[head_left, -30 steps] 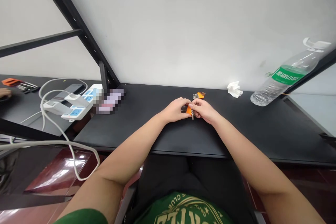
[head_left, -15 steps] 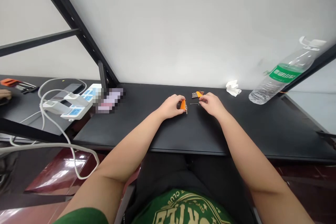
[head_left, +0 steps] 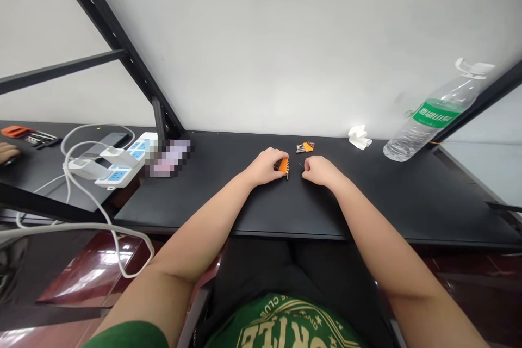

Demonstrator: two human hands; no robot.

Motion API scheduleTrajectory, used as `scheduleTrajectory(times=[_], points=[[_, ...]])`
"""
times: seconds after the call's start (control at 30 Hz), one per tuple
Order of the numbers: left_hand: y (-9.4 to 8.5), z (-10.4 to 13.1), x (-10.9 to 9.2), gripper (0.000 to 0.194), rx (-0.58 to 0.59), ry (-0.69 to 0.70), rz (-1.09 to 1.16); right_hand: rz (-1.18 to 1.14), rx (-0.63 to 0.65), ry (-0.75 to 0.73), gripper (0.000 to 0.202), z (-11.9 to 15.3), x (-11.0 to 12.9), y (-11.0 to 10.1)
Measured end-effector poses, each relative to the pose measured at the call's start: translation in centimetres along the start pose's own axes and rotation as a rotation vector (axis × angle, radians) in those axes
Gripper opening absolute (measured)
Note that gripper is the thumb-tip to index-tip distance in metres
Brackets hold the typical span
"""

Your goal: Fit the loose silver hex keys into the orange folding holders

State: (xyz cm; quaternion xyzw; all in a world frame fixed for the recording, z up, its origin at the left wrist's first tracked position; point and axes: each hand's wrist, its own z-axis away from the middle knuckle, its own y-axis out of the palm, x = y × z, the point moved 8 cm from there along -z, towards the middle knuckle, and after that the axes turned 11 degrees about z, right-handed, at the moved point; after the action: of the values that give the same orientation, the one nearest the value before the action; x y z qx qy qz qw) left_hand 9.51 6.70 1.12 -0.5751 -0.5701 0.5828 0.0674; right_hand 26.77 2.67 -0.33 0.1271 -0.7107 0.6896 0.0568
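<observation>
My left hand [head_left: 267, 167] is closed around an orange holder [head_left: 283, 165] with several metal hex keys in it, their ends poking out on the right. Just to the right, the closed fingertips of my right hand [head_left: 322, 171] pinch a small thin hex key [head_left: 300, 165]; only its tip shows, pointing left toward the holder. A second orange holder [head_left: 309, 147] with several metal keys lies on the black table behind my right hand, touched by neither hand.
A crumpled tissue [head_left: 359, 137] and a large clear bottle [head_left: 428, 117] stand at the back right. To the left are a blurred phone-like item [head_left: 170, 157], a power strip [head_left: 122, 166] with white cables, a black frame, another orange-handled tool set [head_left: 30, 135] and another person's hand [head_left: 7, 152].
My right hand has moved off the second orange holder, toward me, and now pinches the small hex key that lay on the table. My left hand stays nearly in place.
</observation>
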Motion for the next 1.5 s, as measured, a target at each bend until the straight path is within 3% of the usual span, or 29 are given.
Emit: scheduleTrajectory(times=[0.2,0.33,0.5,1.07,1.17,1.23,1.37,1.5], points=[[-0.3,0.1,-0.4,0.047,-0.023,0.016,0.033,-0.195,-0.134,-0.139,0.011,0.5,1.8,-1.4],[-0.5,0.2,-0.7,0.046,-0.028,-0.006,0.045,-0.144,-0.229,-0.238,0.014,0.7,3.0,-1.8],[-0.5,0.2,-0.6,0.046,-0.037,-0.029,0.070,-0.126,-0.288,-0.246,0.014,0.8,3.1,-2.1],[-0.7,0.1,-0.9,0.044,-0.036,-0.073,0.111,-0.020,-0.281,-0.267,0.024,1.6,3.9,-2.6],[-0.8,0.3,-1.0,0.044,-0.030,-0.072,0.142,-0.248,-0.299,-0.288,0.021,1.8,4.1,-3.1],[-0.8,0.5,-1.2,0.045,-0.025,-0.068,0.192,-0.505,-0.269,-0.224,0.017,1.5,3.2,-2.9],[-0.7,0.6,-1.8,0.049,-0.033,-0.059,0.319,-0.955,-0.071,-0.048,0.032,0.5,1.6,-0.8],[-0.8,0.4,-3.5,0.044,-0.045,0.020,0.347,-1.203,0.113,0.032,0.045,0.4,2.1,1.0]])
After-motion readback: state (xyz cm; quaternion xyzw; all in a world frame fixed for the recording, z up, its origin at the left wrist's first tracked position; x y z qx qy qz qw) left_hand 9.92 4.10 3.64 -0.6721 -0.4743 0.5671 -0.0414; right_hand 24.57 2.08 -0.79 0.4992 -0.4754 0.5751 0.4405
